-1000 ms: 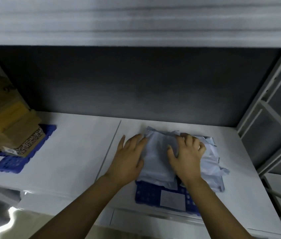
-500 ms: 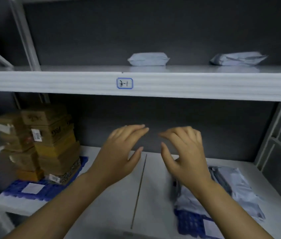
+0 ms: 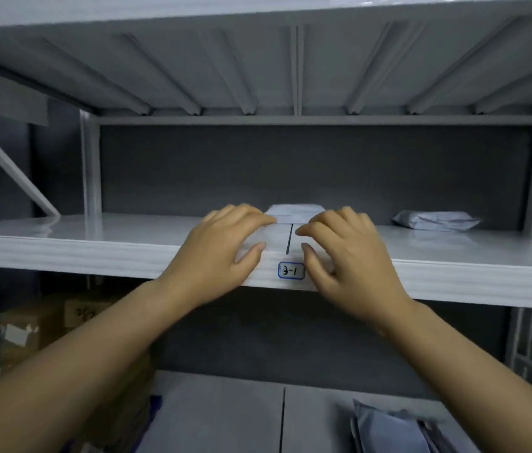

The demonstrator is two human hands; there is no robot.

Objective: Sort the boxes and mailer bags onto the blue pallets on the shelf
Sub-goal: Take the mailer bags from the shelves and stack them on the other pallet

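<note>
Mailer bag (image 3: 294,211), just beyond left hand (image 3: 225,253) and right hand (image 3: 348,259), both loosely curled, empty: likely light, soft, slippery; take by both side edges.

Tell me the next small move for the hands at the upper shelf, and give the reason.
Probably reach the left hand and right hand a little further in and take hold of the middle mailer bag. Both hands are empty, fingers loosely curved over the front edge of the shelf, and that bag lies just behind them, on the bare shelf rather than on a pallet.
</note>
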